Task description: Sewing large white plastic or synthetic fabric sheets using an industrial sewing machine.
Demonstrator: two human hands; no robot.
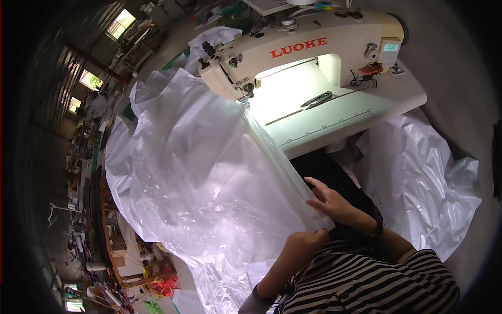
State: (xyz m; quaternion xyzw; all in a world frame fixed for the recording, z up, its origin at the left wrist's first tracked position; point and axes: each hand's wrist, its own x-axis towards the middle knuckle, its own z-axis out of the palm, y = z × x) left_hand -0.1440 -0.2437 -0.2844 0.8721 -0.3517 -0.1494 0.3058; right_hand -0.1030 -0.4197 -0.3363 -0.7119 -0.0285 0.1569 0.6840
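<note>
A large sheet of translucent white plastic [209, 157] spreads from the sewing machine down to my lap. Its right edge runs in a straight folded strip from the needle area toward me. My left hand [303, 245] is closed, pinching the near end of that edge. A little farther along, my right hand [337, 205] rests against the edge with its fingers stretched and apart. The white sewing machine [293, 52] stands ahead, its lamp lit. At its presser foot [246, 99] the sheet's far end lies; the needle itself is too small to make out.
Thread snips [317, 99] lie on the machine bed [324, 123], beside a printed ruler scale. More white plastic [418, 183] hangs in a heap at the right. A small lit display panel [389, 49] sits on the machine's right end. Red strands [164, 286] and clutter lie at the lower left.
</note>
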